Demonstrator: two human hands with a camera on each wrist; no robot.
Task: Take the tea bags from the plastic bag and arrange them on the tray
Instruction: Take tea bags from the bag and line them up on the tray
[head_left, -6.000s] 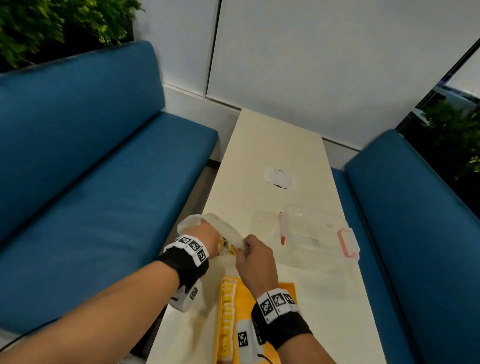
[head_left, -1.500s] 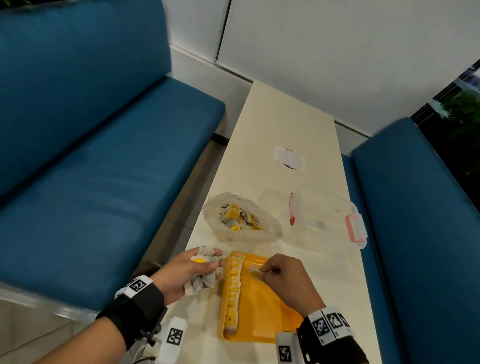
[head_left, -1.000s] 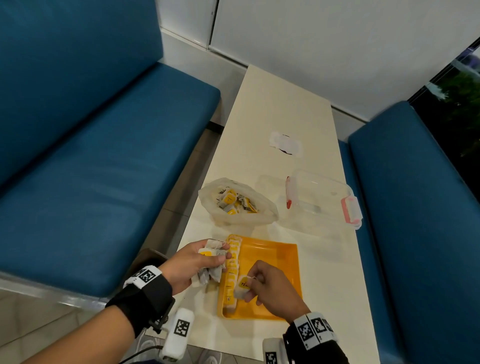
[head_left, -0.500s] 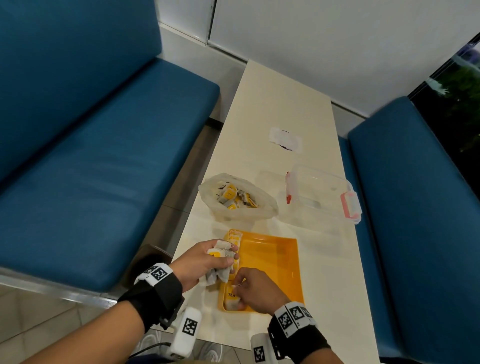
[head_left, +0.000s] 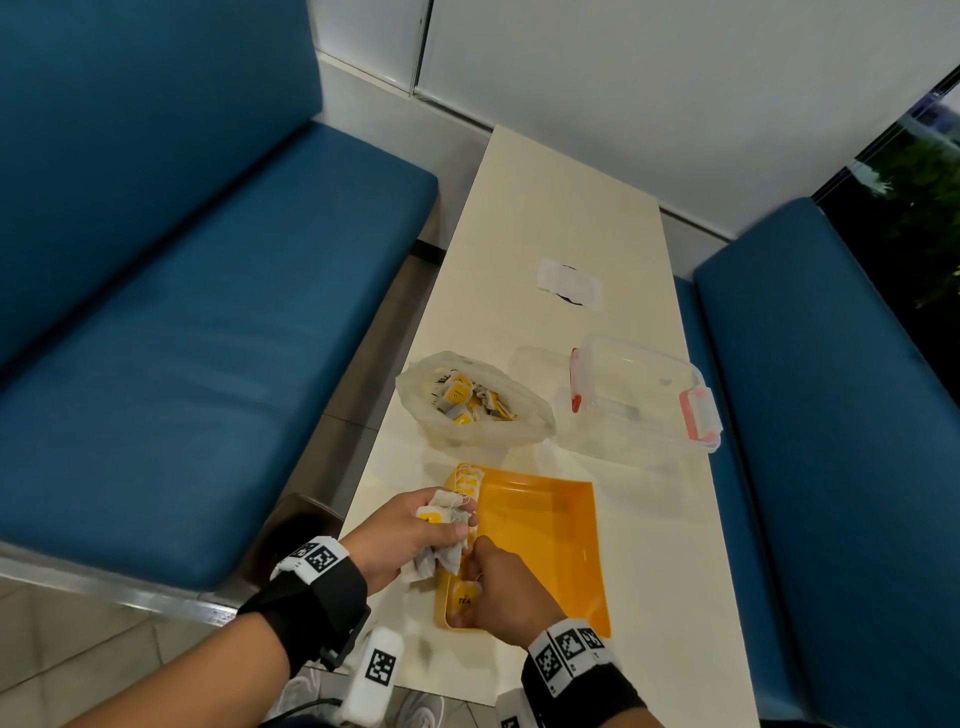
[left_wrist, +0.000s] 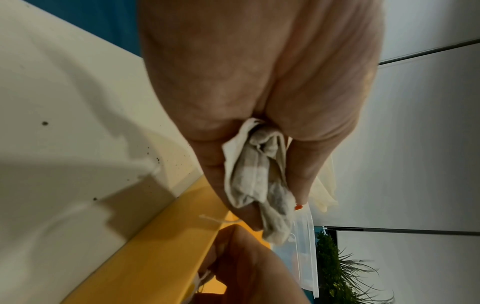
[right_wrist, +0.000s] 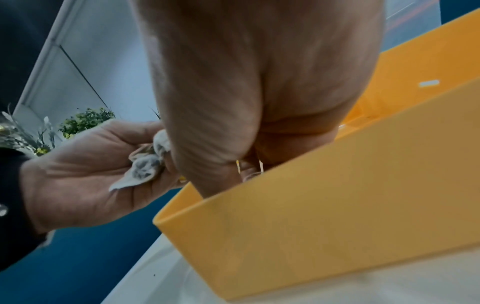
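An orange tray (head_left: 545, 540) lies on the cream table, with a row of yellow-tagged tea bags (head_left: 467, 480) along its left wall. Behind it sits the open plastic bag (head_left: 519, 421), several tea bags (head_left: 460, 397) inside. My left hand (head_left: 400, 535) hovers at the tray's left edge and grips a bunch of tea bags (head_left: 441, 519), seen crumpled between its fingers (left_wrist: 257, 176). My right hand (head_left: 506, 592) is down in the tray's near left corner, fingers curled, pinching a tea bag (head_left: 464, 598) at the near end of the row. Its fingertips are hidden in the right wrist view.
A clear lidded container (head_left: 639, 395) with red clips stands right of the bag. A white paper scrap (head_left: 569, 283) lies farther up the table. Blue sofas (head_left: 182, 322) flank the narrow table on both sides. The tray's right part (head_left: 566, 561) is bare.
Both hands left the plastic bag and came to the tray. Over the last second my right hand carried a tea bag down the row to the near left corner. The left hand kept its bunch.
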